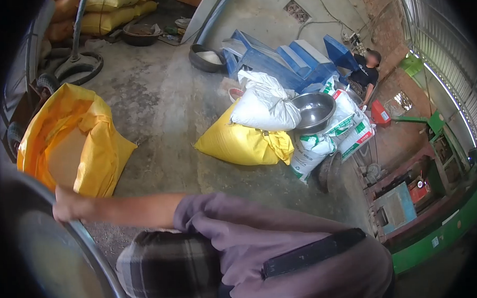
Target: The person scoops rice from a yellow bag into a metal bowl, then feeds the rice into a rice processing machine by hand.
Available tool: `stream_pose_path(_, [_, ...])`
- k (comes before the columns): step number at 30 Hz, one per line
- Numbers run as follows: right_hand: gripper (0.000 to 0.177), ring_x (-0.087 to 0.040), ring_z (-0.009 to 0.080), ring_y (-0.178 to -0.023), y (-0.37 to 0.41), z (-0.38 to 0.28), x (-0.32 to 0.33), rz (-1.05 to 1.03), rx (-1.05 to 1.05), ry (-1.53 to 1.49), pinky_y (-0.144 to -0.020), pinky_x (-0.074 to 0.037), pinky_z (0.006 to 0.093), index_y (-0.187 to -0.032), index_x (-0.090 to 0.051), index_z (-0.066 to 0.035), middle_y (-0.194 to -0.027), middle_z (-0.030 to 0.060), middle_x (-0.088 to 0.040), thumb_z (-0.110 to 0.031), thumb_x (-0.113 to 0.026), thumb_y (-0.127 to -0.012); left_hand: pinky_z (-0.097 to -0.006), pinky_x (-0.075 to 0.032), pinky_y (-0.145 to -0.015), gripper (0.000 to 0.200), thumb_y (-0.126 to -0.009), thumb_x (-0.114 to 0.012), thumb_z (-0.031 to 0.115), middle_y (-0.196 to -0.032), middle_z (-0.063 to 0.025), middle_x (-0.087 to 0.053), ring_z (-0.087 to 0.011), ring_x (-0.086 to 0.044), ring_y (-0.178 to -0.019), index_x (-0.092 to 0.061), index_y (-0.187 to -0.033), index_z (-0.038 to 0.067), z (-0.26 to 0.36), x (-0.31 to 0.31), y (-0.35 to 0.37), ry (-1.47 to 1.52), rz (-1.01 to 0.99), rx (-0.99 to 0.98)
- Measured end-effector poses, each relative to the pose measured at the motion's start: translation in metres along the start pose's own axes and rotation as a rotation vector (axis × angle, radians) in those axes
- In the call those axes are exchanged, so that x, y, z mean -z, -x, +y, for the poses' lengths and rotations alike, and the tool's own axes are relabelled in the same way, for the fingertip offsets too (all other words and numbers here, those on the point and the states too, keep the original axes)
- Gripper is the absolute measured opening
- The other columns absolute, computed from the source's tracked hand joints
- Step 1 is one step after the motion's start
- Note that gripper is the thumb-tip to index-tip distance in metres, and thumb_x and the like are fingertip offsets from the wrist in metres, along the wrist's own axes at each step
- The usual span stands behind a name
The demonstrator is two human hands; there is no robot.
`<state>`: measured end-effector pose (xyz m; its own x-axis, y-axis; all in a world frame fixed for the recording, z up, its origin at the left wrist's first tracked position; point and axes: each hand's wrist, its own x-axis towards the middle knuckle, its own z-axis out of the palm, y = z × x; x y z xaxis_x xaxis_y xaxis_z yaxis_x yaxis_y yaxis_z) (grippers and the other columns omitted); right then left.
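Note:
Neither of my own hands shows in the head view. Close below me, a person in a mauve shirt (pixel 283 231) bends over, wearing what looks like a plaid hat (pixel 169 267). That person's hand (pixel 69 205) is closed on the metal rim of a large round vessel (pixel 97 254) at the lower left, which is blurred and cut off by the frame. Just beyond it stands an open yellow sack (pixel 104 148) with pale, fine contents (pixel 65 157). A flat black strip (pixel 315 251) lies along the shirt.
A tied yellow sack (pixel 238 141), white sacks (pixel 266 103) and a metal bowl (pixel 315 110) are heaped mid-floor. Behind them are blue machinery (pixel 272 64) and a dark basin (pixel 206 58). Another person (pixel 366 71) is at the far right, near green machinery (pixel 436 236). Yellow sacks (pixel 108 19) are stacked back left.

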<state>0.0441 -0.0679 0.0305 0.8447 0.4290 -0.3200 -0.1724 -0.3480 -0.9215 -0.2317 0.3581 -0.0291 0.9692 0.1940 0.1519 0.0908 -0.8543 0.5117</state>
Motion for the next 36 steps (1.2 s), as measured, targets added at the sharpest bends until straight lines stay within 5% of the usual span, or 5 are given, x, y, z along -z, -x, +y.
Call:
stream_pose_path(8, [0.035, -0.060, 0.0321, -0.067, 0.021, -0.082, 0.100, 0.299, 0.220, -0.288, -0.056, -0.048, 0.0387, -0.085, -0.055, 0.013, -0.079, 0.0228, -0.058, 0.001, -0.064, -0.054, -0.0451, -0.040, -0.100, 0.044, -0.090, -0.049, 0.014, -0.122, -0.0206, -0.057, -0.0376, -0.053, -0.109, -0.043, -0.132, 0.001, -0.016, -0.014, -0.030, 0.255, 0.401, 0.033])
stream_pose_path(10, [0.032, -0.058, 0.0321, -0.066, 0.029, -0.089, 0.132, 0.305, 0.280, -0.305, -0.061, -0.048, 0.0416, -0.086, -0.056, 0.012, -0.078, 0.0214, -0.056, 0.001, -0.061, -0.056, -0.0482, -0.018, -0.114, 0.072, -0.084, -0.062, 0.027, -0.150, -0.0158, -0.023, -0.0331, -0.020, -0.138, -0.023, -0.144, 0.016, -0.021, -0.052, -0.048, 1.715, 0.086, 0.445])
stream_pose_path(16, [0.015, -0.056, 0.0236, -0.069, 0.053, -0.119, 0.199, 0.637, 0.562, -0.338, -0.065, -0.045, 0.0350, -0.071, -0.062, 0.001, -0.072, 0.0092, -0.056, -0.007, -0.067, -0.059, -0.0238, -0.050, -0.072, 0.057, -0.088, -0.052, 0.014, -0.152, -0.0109, -0.022, -0.0257, -0.043, -0.124, -0.036, -0.143, 0.019, 0.106, -0.115, -0.087, 1.149, -0.152, 0.585])
stream_pose_path(21, [0.024, -0.053, 0.0184, -0.068, 0.012, -0.132, 0.254, 0.818, 0.439, -0.134, -0.064, -0.043, 0.0322, -0.072, -0.061, -0.001, -0.075, 0.0064, -0.054, -0.014, -0.071, -0.055, -0.0447, -0.013, -0.114, 0.100, -0.078, -0.068, 0.041, -0.153, -0.0233, -0.002, -0.0400, -0.007, -0.141, -0.004, -0.149, 0.012, 0.185, -0.113, -0.121, -0.015, -0.133, -0.034])
stream_pose_path(36, [0.023, -0.055, 0.0209, -0.069, -0.008, -0.085, 0.196, 0.934, 0.558, 0.119, -0.064, -0.044, 0.0333, -0.073, -0.057, 0.015, -0.078, 0.0127, -0.059, -0.002, -0.063, -0.059, -0.0411, -0.044, -0.099, 0.088, -0.069, -0.071, 0.010, -0.140, -0.0352, -0.027, -0.0414, -0.055, -0.111, -0.029, -0.145, 0.028, 0.146, -0.187, -0.162, 0.409, 0.210, 0.455])
